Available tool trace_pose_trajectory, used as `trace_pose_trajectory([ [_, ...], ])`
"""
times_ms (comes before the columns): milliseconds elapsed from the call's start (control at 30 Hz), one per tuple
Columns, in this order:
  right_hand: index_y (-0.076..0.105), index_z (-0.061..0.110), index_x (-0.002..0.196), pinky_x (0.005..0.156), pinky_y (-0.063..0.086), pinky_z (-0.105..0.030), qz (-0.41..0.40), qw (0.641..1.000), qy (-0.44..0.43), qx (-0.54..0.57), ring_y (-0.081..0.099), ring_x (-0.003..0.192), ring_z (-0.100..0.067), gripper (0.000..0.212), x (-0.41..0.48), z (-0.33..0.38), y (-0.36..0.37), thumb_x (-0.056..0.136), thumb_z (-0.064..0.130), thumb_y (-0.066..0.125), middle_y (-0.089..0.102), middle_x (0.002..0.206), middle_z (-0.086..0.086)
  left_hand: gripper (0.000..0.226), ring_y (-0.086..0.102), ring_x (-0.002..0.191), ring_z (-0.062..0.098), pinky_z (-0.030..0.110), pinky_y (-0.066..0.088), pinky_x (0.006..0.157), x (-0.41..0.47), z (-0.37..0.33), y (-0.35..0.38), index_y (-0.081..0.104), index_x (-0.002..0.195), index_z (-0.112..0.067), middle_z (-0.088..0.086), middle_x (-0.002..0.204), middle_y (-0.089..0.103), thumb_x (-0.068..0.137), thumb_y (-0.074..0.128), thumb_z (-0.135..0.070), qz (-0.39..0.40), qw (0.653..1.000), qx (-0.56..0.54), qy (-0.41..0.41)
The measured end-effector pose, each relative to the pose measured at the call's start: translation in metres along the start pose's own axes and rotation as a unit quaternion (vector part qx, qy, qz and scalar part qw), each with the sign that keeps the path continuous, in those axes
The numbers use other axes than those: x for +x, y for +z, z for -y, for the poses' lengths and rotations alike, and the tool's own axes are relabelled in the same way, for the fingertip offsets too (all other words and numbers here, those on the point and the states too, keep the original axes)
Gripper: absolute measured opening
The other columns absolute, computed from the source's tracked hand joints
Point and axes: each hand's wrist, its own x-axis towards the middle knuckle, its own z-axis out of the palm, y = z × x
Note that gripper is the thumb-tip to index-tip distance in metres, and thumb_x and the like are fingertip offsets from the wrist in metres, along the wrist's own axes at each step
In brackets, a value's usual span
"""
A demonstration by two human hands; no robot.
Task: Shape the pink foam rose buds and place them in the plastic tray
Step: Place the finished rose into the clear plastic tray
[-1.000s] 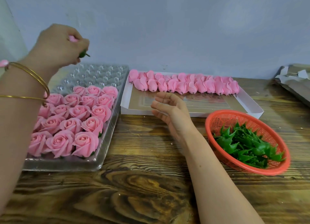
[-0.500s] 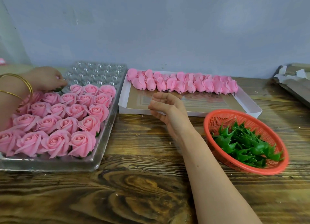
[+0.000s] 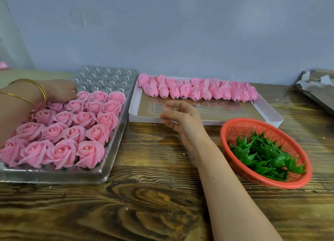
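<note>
Soft even light, faint shadows, glare on the plastic tray (image 3: 54,176), slight blur along the red basket (image 3: 309,170), bowed edges.

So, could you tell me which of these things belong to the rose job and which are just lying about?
Job: plastic tray, shaped roses, left hand at the tray, unshaped buds in the white box, probably the green calyxes in the red basket.
Lying about: crumpled cardboard at far right, small pink thing at far left.

Grey-blue wall (image 3: 180,33), wooden table (image 3: 144,204) (dark grain)
</note>
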Motion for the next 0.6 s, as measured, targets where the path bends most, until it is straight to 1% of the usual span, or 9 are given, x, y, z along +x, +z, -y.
trace_pose_trajectory([
  [133,0.064,0.010,0.104,0.079,0.056,-0.027,0.003,1.000,0.001,-0.001,0.066,0.090,-0.020,0.021,-0.001,0.001,0.001,0.085,0.004,0.070,0.064,0.091,-0.004,0.020,0.045,0.072,0.024,0.026,0.028,0.061,0.003,-0.001,0.000,0.048,0.076,0.001,0.018,0.077,0.052,0.095,0.043,0.000,0.012,1.000,0.015,-0.012],
  [200,0.065,0.011,0.103,0.080,0.056,-0.027,0.004,1.000,0.001,-0.004,0.066,0.089,-0.020,0.020,-0.001,0.001,0.001,0.085,0.004,0.070,0.064,0.089,-0.003,0.019,0.041,0.069,0.023,0.027,0.026,0.059,0.005,-0.001,0.000,0.046,0.076,0.001,0.015,0.071,0.048,0.095,0.043,-0.001,0.013,1.000,0.020,-0.014],
  [267,0.065,0.010,0.103,0.080,0.056,-0.027,0.006,1.000,0.002,-0.006,0.066,0.089,-0.020,0.020,-0.002,0.002,0.001,0.085,0.004,0.070,0.064,0.089,-0.003,0.019,0.040,0.069,0.023,0.028,0.026,0.058,0.007,0.001,0.001,0.047,0.076,0.000,0.015,0.072,0.046,0.094,0.045,-0.002,0.019,1.000,0.020,-0.016],
  [300,0.065,0.009,0.104,0.080,0.056,-0.027,0.007,1.000,0.002,-0.008,0.066,0.088,-0.020,0.021,-0.002,0.001,0.001,0.085,0.004,0.070,0.064,0.089,-0.004,0.020,0.041,0.067,0.023,0.028,0.028,0.057,0.010,0.003,0.001,0.049,0.075,-0.001,0.014,0.071,0.048,0.095,0.045,-0.002,0.028,0.999,0.024,-0.016],
  [367,0.064,0.009,0.105,0.080,0.056,-0.027,0.006,1.000,0.003,-0.009,0.066,0.087,-0.019,0.021,-0.002,0.002,0.002,0.085,0.003,0.069,0.064,0.089,-0.004,0.025,0.045,0.059,0.021,0.030,0.035,0.053,0.015,0.008,0.003,0.051,0.070,-0.007,0.008,0.066,0.051,0.094,0.047,-0.004,0.044,0.999,0.005,-0.015],
  [400,0.064,0.008,0.105,0.080,0.056,-0.027,0.006,1.000,0.003,-0.009,0.066,0.087,-0.019,0.021,-0.002,0.002,0.002,0.085,0.003,0.069,0.064,0.088,-0.003,0.027,0.047,0.058,0.018,0.028,0.038,0.053,0.017,0.011,0.003,0.050,0.068,-0.011,0.005,0.066,0.052,0.094,0.048,-0.004,0.046,0.999,-0.006,-0.012],
  [467,0.064,0.008,0.104,0.079,0.055,-0.026,0.006,1.000,0.005,-0.010,0.065,0.086,-0.019,0.020,-0.003,0.002,0.002,0.086,0.002,0.068,0.064,0.087,-0.003,0.024,0.048,0.057,0.016,0.026,0.040,0.055,0.021,0.014,0.003,0.051,0.071,-0.012,0.004,0.066,0.053,0.094,0.048,-0.004,0.045,0.999,-0.005,-0.008],
  [600,0.065,0.008,0.100,0.080,0.055,-0.026,0.005,1.000,0.008,-0.009,0.065,0.086,-0.019,0.016,-0.004,0.003,0.003,0.086,0.002,0.067,0.064,0.086,-0.004,0.015,0.049,0.061,0.021,0.031,0.039,0.058,0.024,0.016,0.003,0.055,0.081,-0.006,0.008,0.069,0.055,0.094,0.048,-0.004,0.045,0.999,0.006,-0.008],
])
